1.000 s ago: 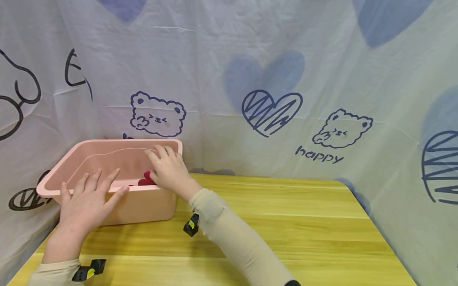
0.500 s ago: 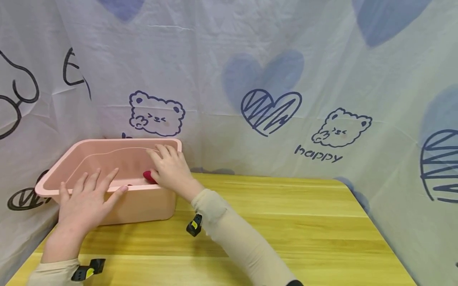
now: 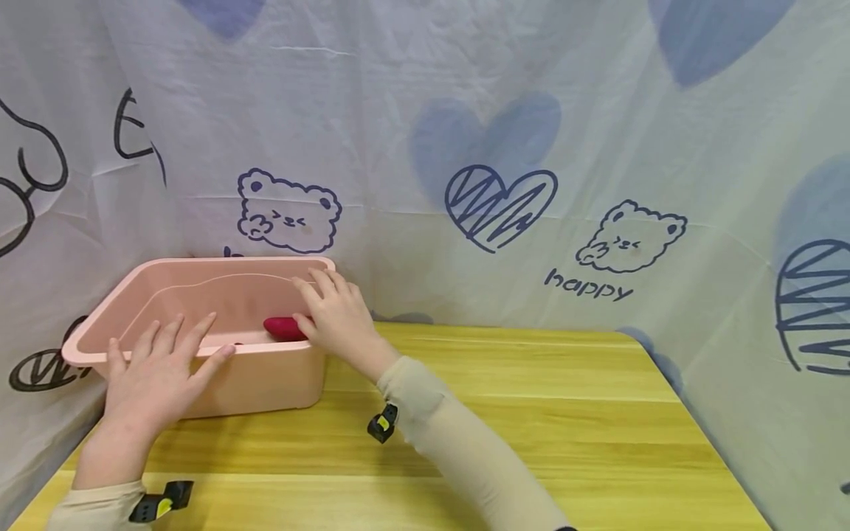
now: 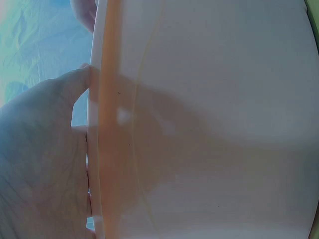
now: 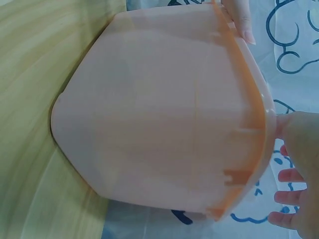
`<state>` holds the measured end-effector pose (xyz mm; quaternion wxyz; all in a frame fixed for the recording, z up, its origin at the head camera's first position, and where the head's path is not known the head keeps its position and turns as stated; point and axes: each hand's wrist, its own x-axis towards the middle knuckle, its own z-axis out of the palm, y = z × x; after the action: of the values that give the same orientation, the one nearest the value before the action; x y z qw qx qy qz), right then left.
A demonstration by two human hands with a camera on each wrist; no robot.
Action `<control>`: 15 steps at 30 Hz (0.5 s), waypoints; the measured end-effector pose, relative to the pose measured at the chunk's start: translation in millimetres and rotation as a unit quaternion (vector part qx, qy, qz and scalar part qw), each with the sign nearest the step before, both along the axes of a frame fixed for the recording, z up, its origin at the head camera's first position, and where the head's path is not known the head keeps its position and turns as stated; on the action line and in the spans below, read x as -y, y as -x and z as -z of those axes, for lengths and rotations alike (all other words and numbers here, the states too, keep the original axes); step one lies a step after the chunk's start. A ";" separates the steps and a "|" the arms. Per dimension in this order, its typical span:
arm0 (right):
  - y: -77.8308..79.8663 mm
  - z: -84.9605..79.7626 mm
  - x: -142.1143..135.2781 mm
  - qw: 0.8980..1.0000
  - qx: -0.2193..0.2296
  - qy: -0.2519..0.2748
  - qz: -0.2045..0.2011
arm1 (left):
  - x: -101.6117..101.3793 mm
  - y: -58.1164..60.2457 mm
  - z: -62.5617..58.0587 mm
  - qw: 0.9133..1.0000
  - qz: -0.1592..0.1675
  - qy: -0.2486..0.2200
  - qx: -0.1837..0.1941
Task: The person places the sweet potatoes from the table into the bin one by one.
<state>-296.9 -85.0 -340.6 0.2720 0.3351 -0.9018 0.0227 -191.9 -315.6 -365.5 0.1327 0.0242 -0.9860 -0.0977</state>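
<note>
A pink plastic bin (image 3: 259, 380) stands at the left of the table. Inside it, a dark red, smooth, rounded long object (image 3: 284, 329) shows above the front rim; my right thumb covers its right end. My left hand (image 3: 156, 376) rests on the front rim, fingers spread over the inside. At the bin's right front corner, my right hand (image 3: 341, 321) reaches over the rim, fingers loosely extended and apart. In the right wrist view its fingers (image 5: 290, 197) appear beside the rim with nothing visible between them. Whether the thumb touches the red object cannot be told.
Yellow wood-grain table (image 3: 531, 420) extends to the right of the bin. A pale cloth curtain (image 3: 398, 133) printed with hearts and bears hangs behind and at both sides. A small dark red bit (image 3: 239, 344) shows just above the bin's front rim.
My right hand has moved right, towards the bin's right edge. The two red shapes seen near its thumb earlier now appear as one longer red object. My left hand stays on the rim.
</note>
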 end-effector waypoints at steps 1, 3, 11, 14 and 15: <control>-0.1 -0.2 -3.4 1.000 -0.002 0.004 0.000 | -0.6 0.2 0.0 1.000 0.000 -0.001 -0.001; -0.3 -1.0 -11.1 1.000 -0.005 0.012 0.000 | -2.7 0.6 -0.2 1.000 0.001 -0.003 -0.006; -3.4 -6.2 -44.3 0.998 -0.025 0.062 -0.010 | -14.0 0.3 -5.7 0.999 0.016 -0.006 -0.040; -6.3 -8.8 -56.9 0.997 -0.020 0.070 -0.006 | -21.9 -3.0 -9.2 0.998 0.021 -0.001 -0.052; -7.0 -9.3 -61.4 0.997 -0.016 0.072 -0.003 | -24.9 -4.1 -10.1 0.998 0.023 0.000 -0.056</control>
<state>-289.9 -23.6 -331.3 0.3099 0.3178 -0.8922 0.0826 -187.9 -290.7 -355.4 0.1850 -0.0044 -0.9775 -0.1016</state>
